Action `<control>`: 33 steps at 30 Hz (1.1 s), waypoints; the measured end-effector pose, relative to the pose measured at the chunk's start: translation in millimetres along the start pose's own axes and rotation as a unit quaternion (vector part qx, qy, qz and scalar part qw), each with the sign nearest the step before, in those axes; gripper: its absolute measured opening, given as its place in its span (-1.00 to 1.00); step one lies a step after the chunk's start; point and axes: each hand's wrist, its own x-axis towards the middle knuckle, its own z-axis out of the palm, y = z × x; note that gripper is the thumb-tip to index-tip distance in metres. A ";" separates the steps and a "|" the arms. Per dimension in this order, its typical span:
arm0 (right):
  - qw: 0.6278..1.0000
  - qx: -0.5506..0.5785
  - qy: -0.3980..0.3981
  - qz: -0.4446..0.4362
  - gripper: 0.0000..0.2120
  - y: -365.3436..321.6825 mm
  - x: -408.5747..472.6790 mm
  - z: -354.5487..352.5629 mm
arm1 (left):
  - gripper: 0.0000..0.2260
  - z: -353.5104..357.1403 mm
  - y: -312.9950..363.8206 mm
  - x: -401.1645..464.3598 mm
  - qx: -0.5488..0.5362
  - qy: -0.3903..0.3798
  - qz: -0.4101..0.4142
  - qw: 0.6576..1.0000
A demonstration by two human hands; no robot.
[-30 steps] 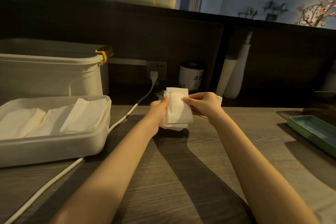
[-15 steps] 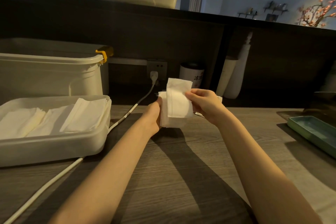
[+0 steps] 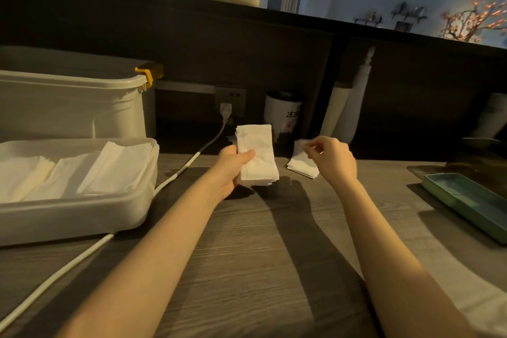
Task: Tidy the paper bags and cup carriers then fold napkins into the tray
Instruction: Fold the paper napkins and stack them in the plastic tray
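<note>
Holding a folded bundle of napkins (image 3: 256,155) upright above the bench (image 3: 247,255), the left hand (image 3: 233,164) has its thumb pressed across the front face and its fingers wrapped behind; grip is secure. The right hand (image 3: 330,158) hovers apart from that bundle, to its right, with fingers loosely curled. Whether its fingertips pinch anything cannot be told from this view. Directly beneath and beyond it lies a small stack of loose napkins (image 3: 300,163) on the bench, partly hidden by the hand.

Handling assessment: the napkins are thin, soft paper, very light, with no stiffness of their own. A bundle will fan out or slump if held by one corner. Judged best hold: across the middle, thumb on one face and fingers on the other, as the left hand does now. Single sheets should be taken at an edge and lifted gently, since the paper may tear or drag its neighbours along.

Destination: the white tray (image 3: 82,217) stands at the left, well apart from both hands, and already carries three leaning rows of folded napkins (image 3: 82,170). Remaining room appears limited.
</note>
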 end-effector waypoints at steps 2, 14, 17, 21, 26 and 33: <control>0.997 -0.072 -0.019 0.006 -0.78 18.6 -2.5 3.6 | -0.67 0.4 -0.5 -0.6 -0.006 0.005 -0.002 1.000; 0.985 -0.156 -0.077 -0.004 -0.74 29.8 -7.8 14.7 | -0.65 0.1 -0.3 -1.6 0.004 0.018 -0.020 1.000; 0.983 -0.177 -0.049 -0.020 -0.79 26.1 -9.6 16.2 | -0.65 -0.5 -0.3 -1.2 0.008 0.020 -0.020 1.000; 0.995 -0.100 -0.005 -0.023 -0.80 16.9 -3.2 14.6 | -0.65 -2.6 0.3 -0.4 0.013 0.042 -0.010 0.999; 0.989 0.148 0.002 0.012 -0.81 -9.9 6.1 -2.6 | -0.65 -7.4 1.5 0.2 0.016 0.086 0.005 0.996; 0.877 0.443 -0.168 0.078 -0.81 -36.5 1.2 -17.9 | -0.68 -17.3 3.1 4.0 0.006 0.144 0.021 0.989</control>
